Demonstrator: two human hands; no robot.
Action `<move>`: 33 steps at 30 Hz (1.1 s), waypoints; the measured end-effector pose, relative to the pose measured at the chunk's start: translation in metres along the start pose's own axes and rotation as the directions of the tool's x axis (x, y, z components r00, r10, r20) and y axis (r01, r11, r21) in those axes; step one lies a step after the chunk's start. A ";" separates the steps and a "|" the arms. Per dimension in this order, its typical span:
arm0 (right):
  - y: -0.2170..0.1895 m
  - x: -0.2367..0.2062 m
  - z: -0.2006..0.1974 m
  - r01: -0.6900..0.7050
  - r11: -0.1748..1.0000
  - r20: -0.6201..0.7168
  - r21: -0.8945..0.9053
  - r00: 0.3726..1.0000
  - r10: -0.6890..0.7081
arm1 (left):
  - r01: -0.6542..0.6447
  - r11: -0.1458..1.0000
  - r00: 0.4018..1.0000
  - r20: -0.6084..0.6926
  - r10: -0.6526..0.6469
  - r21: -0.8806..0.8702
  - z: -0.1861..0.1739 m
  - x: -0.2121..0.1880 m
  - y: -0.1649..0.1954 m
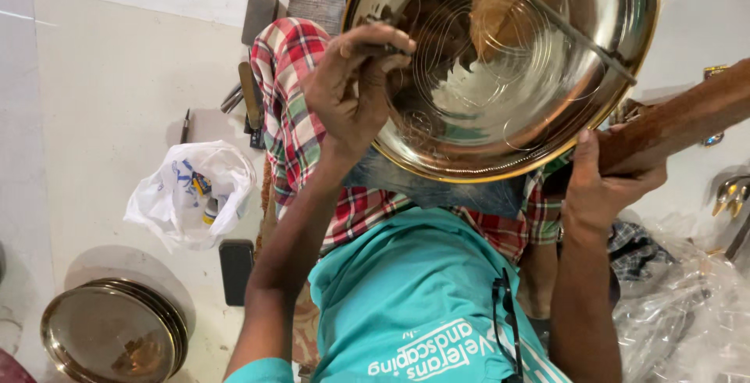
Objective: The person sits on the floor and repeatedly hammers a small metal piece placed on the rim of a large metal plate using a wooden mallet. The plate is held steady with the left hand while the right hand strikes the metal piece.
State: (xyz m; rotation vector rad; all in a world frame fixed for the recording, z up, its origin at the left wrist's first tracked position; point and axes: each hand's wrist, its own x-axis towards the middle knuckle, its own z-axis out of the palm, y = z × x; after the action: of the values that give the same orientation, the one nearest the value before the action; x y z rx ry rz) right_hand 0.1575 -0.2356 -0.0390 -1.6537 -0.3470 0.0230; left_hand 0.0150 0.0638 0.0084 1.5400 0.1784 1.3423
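Teal shirt cloth [406, 297] is filling the bottom of the head view, with a checked wrap [293, 117] lying over the lap beyond it. Resting on the lap and tipped toward the viewer, a large polished brass plate [508, 62] is showing its concave face, on which concentric rings and curling lines are scribed. The left hand [351, 86] is curling over the plate's left rim, fingers pinched narrowly around a small dark tool [384, 47] whose tip is meeting the metal just inside the rim; the surface being worked is lying directly to the right of this hand, which is the nearer one to it. The right hand [601, 180] is closing from below around a brown wooden bar [672, 121] that is running up and to the right from the plate's lower right edge. A thin dark rod [562, 23] is crossing the plate face diagonally, from top centre to the right rim, and is standing between the tool and the plate's right half. On the pale floor at left are lying a white plastic bag [191, 191] of small items, a dark phone [236, 270] and a stack of brass plates [113, 336]. Crumpled clear plastic sheeting [687, 305] is lying at lower right.
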 end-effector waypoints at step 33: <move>-0.199 0.047 0.072 0.429 0.821 0.762 -0.375 0.647 0.010 | 0.288 0.723 0.896 0.090 -0.434 0.628 0.027 -0.086 0.074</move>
State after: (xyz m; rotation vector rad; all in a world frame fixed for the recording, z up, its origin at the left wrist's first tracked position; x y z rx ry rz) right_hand 0.1444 -0.1403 0.1558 -2.0877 -1.2952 0.4763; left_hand -0.0308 -0.0429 0.0132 2.0447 0.7892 0.8010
